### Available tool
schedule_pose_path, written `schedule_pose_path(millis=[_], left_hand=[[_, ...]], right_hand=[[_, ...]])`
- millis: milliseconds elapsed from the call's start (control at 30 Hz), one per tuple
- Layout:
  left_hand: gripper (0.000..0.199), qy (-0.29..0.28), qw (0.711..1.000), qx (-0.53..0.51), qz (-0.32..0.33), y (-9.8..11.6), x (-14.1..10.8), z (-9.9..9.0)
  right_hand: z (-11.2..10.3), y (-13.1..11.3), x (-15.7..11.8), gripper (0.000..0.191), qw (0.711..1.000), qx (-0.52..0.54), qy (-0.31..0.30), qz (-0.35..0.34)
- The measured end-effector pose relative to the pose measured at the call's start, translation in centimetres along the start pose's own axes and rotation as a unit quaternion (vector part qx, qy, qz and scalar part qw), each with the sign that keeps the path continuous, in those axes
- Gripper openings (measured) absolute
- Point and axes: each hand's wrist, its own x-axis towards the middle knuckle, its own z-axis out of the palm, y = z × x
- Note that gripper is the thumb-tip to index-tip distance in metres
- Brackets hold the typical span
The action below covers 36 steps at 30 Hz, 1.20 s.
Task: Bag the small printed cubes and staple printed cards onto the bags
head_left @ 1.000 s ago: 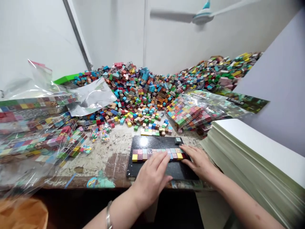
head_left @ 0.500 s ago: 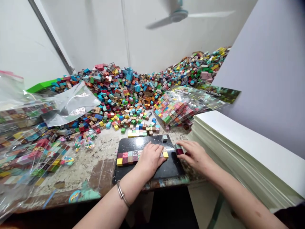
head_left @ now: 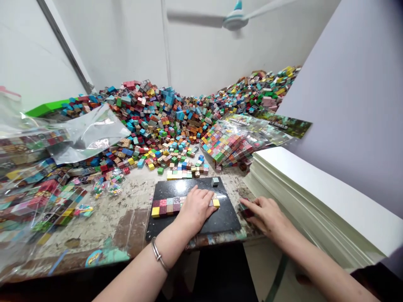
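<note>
My left hand lies over the right part of a double row of small coloured cubes on a black board, its fingers round the cubes. A yellow cube shows at the row's right end, beside my fingers. One pale grey-green cube sits apart near the board's back right corner. Just right of the board, my right hand has its fingers on a few dark cubes, maroon and greenish, low over the table; the fingers partly hide them.
A large heap of coloured cubes fills the back of the table. Clear bags with cubes lie at the left and right. A thick stack of white sheets stands on the right.
My right hand has moved right and toward the table's front edge, away from the board, with the dark cubes. My left hand has stayed on the row.
</note>
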Motion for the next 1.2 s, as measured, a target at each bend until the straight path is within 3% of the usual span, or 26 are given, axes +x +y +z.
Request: schedule_pose_path(millis=[200,300,467,600,667,767,833,967,1067,1200], left_hand=[[0.029,0.001,1.0,0.004,-0.006,-0.1,0.0,0.1],[0.033,-0.005,1.0,0.009,-0.021,0.1,0.2,0.3],[0.068,0.03,0.999,0.021,-0.034,0.3,-0.5,-0.4],[0.051,0.122,0.988,0.029,-0.091,-0.8,-3.4,-2.9],[0.041,0.186,0.971,0.033,-0.146,-1.9,-5.8,-4.0],[0.036,0.233,0.944,0.051,-0.229,-3.7,-9.8,-4.5],[0.038,0.222,0.937,0.046,-0.267,-4.6,-12.0,-4.2],[0.054,0.161,0.951,0.012,-0.262,-5.4,-14.1,-3.1],[0.057,0.12,0.957,-0.012,-0.264,-5.6,-13.9,-3.0],[0.052,0.097,0.956,-0.03,-0.276,-5.9,-13.3,-3.2]], right_hand=[[0.4,-0.8,0.1,0.063,0.995,-0.002,0.055,0.083],[1.6,-0.9,0.5,0.059,0.99,-0.033,0.051,0.126],[3.7,1.3,0.8,0.039,0.996,-0.018,0.035,0.075],[2.4,1.9,1.8,0.04,0.994,0.027,0.086,0.055],[0.9,0.0,3.1,0.041,0.992,0.073,0.098,0.039],[-1.1,-5.4,5.7,0.039,0.981,0.168,0.087,-0.033],[-1.5,-9.5,7.8,0.038,0.971,0.207,0.071,-0.094],[-0.3,-15.6,11.2,0.036,0.957,0.221,0.055,-0.179],[1.1,-17.8,12.7,0.042,0.954,0.207,0.022,-0.217],[2.1,-18.8,13.3,0.045,0.963,0.178,-0.008,-0.203]])
